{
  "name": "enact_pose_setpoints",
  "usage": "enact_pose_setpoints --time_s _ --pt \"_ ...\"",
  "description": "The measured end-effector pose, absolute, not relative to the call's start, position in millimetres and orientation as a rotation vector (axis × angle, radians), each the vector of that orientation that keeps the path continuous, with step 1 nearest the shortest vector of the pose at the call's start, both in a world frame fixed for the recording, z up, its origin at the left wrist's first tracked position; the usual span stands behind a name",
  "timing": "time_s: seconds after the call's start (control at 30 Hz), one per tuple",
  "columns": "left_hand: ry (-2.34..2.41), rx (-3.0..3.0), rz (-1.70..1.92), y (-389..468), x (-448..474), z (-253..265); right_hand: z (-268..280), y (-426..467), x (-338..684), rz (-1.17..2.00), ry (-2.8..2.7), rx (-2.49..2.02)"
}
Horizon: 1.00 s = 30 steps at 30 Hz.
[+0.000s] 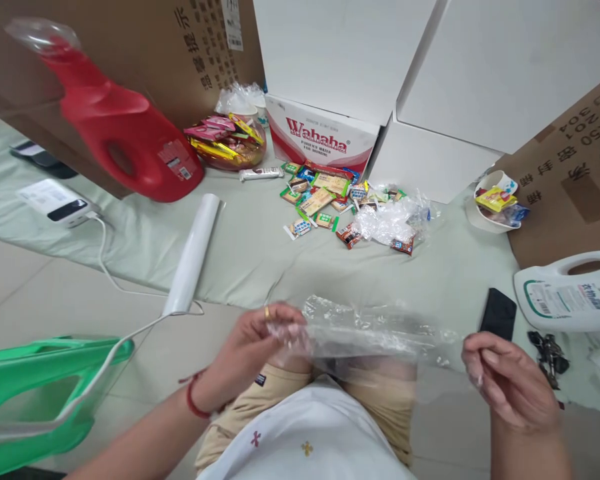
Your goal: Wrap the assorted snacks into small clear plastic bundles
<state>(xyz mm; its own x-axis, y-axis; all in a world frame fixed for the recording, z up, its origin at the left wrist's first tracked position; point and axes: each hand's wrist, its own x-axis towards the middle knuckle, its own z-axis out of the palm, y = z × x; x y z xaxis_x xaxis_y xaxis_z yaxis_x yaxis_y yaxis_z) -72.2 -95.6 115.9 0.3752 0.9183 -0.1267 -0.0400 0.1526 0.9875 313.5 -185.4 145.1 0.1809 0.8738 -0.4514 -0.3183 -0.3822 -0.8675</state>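
Observation:
My left hand (275, 333), with a ring and a red cord bracelet, is closed on the bunched left end of a clear plastic bag (370, 340). The bag stretches sideways above my lap, and my trousers show through it. Just past its right end is my right hand (510, 377), fingers curled and thumb against them. Whether a strip of clear film sits in that pinch I cannot make out. Beyond the bag, a pile of small wrapped snacks (317, 200) lies on the pale green cloth (250, 267), with a crumpled clear wrapper (390, 223) at its right side.
A red jug (130, 127), snack bowl (230, 160) and Wahaha carton (320, 137) stand behind. A white roll (193, 253) and cabled power bank (55, 200) lie left, above a green stool (55, 400). Right are paper cups (485, 217), phone (498, 313), keys (549, 353) and white bottle (570, 293).

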Motion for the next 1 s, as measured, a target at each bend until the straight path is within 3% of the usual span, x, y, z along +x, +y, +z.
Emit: enact_pose_setpoints --time_s 0.1,0.23,0.47,0.67,0.83,1.0 --pt "1.121 1.073 0.878 -55 -72 112 140 -146 305 1.503 -0.592 -1.286" --pt "1.416 1.017 0.858 0 -59 70 106 -73 283 1.576 -0.423 -1.190" --pt "1.673 1.212 0.797 35 -49 34 46 -34 262 1.111 -0.510 -1.304" --pt "1.903 1.412 0.874 49 -66 38 38 -77 240 0.483 -1.635 -1.522" --pt "2.074 1.852 1.419 12 -68 64 35 -109 223 0.308 -2.178 -1.511" --pt "1.671 2.366 0.787 -28 -48 45 22 -146 230 0.272 -2.401 -1.629"
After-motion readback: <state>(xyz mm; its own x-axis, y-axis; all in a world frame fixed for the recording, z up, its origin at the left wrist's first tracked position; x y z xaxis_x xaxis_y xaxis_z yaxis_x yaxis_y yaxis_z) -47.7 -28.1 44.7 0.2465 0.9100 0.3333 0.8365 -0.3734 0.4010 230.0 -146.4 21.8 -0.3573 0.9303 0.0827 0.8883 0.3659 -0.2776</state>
